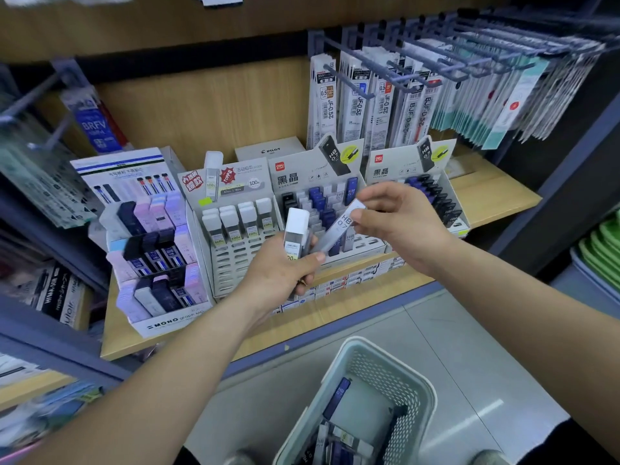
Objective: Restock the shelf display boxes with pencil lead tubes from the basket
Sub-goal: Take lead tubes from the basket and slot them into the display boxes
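MONO box is far left, and the white-cap display box sits just right of it. My left hand is curled round a white-capped tube, held upright in front of that box. Clear HB 0.7 tube is slanted in front of the blue-tube display box, pinched at its far end by my right hand. Basket is near me with more tubes inside

white-cap tube upright, L hand, clear HB tube tilted, R hand, more in basket
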Available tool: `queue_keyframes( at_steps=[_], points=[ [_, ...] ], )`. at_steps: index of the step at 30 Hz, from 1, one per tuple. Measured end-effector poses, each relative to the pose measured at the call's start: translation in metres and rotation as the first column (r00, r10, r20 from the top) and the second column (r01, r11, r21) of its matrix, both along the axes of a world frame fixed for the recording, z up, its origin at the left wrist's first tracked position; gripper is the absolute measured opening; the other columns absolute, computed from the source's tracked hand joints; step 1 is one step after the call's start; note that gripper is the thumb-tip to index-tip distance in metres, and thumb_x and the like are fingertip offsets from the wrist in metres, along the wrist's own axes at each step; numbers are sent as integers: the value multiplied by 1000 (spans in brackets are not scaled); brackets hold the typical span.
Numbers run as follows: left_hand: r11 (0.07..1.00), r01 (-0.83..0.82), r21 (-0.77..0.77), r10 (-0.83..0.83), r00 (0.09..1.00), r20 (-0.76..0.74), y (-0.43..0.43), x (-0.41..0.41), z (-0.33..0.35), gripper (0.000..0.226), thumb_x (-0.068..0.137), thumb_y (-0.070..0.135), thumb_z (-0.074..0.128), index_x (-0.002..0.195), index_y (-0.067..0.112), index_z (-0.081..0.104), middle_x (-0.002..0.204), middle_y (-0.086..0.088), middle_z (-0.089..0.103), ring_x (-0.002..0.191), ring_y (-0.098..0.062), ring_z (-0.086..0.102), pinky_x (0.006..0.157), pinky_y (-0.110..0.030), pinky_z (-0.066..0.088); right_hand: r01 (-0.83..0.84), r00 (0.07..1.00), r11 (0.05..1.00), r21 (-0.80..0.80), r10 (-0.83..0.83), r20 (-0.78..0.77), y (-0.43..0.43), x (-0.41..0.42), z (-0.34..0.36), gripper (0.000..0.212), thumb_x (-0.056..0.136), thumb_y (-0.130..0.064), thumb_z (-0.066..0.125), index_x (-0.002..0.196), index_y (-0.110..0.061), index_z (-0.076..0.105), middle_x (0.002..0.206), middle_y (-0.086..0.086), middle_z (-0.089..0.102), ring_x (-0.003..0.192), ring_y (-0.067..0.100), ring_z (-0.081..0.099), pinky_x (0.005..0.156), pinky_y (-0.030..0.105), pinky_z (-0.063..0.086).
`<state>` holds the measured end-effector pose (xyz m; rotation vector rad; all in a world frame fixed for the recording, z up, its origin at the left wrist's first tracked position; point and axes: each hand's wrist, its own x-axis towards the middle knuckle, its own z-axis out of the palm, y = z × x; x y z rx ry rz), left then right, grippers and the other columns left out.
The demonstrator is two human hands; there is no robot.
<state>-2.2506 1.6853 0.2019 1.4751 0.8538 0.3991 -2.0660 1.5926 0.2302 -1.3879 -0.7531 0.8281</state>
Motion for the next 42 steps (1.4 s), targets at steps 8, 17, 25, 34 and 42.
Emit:
queue_keyframes(
  at_steps=[8, 17, 25, 34, 42],
  points=[
    [997, -24, 75, 25, 1000, -15, 6, 4, -5, 13, 100, 10, 57, 112, 15, 57, 93, -10, 73, 56, -12, 58, 45, -22, 44, 214, 900, 977, 24, -206, 384, 0, 35, 1, 15, 89, -8, 73, 95, -22, 71, 96, 6, 72, 80, 14, 67, 78, 32, 59],
    [1000, -13, 15, 13, 999, 37, 16, 8, 0, 26, 101, 9, 55, 124, 16, 46, 94, -7, 77, 68, -19, 70, 55, -23, 53, 309, 765, 950, -38, -224, 604, 40, 71, -28, 14, 88, -13, 74, 88, -25, 67, 95, -1, 71, 81, 12, 67, 79, 22, 56],
    [997, -54, 53, 54, 999, 6, 26, 6, 1, 15, 100, 10, 58, 114, 16, 55, 96, -8, 76, 65, -10, 68, 52, -19, 51, 254, 722, 962, -104, -117, 682, 65, 69, -47, 13, 87, -6, 73, 90, -18, 69, 87, -4, 70, 80, 11, 66, 75, 13, 51],
    [993, -98, 67, 98, 995, 5, 33, -2, 1, 11, 97, 9, 62, 109, 10, 61, 86, -4, 75, 63, -9, 69, 55, -19, 54, 208, 639, 972, -109, -51, 768, 75, 67, -53, 15, 91, -4, 66, 100, -12, 75, 89, -6, 70, 80, 4, 63, 77, 2, 43],
    [991, -118, 56, 117, 993, 15, 40, -12, -2, 7, 97, 6, 62, 103, 4, 64, 84, -6, 74, 68, -13, 69, 65, -26, 59, 174, 505, 981, -92, -9, 863, 91, 67, -60, 18, 95, -8, 63, 106, -12, 76, 106, 6, 71, 86, 13, 59, 92, 31, 51]
  ],
)
